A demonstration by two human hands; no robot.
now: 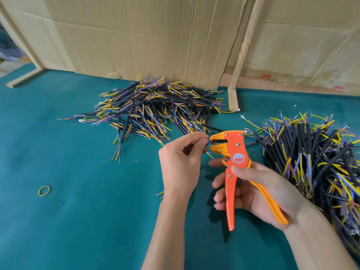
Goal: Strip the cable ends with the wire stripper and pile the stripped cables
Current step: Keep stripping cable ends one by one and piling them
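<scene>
cable pile (155,106) left (far), bundle (315,166) right

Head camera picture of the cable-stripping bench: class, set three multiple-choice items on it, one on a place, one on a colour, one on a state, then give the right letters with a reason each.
1. Where does the rubber band lie?
A. on the green table, left of the hands
B. on the right cable pile
C. round the stripper handles

2. What colour is the wire stripper?
A. blue
B. orange
C. black

3. What is the left hand doing?
A. resting flat
B. pinching a cable at the stripper's jaws
C. holding the rubber band

Answers: 1 A, it lies alone on the table; 2 B, body and handles are orange; 3 B, the fingertips hold the cable end at the jaws while the right hand grips the handles.
</scene>
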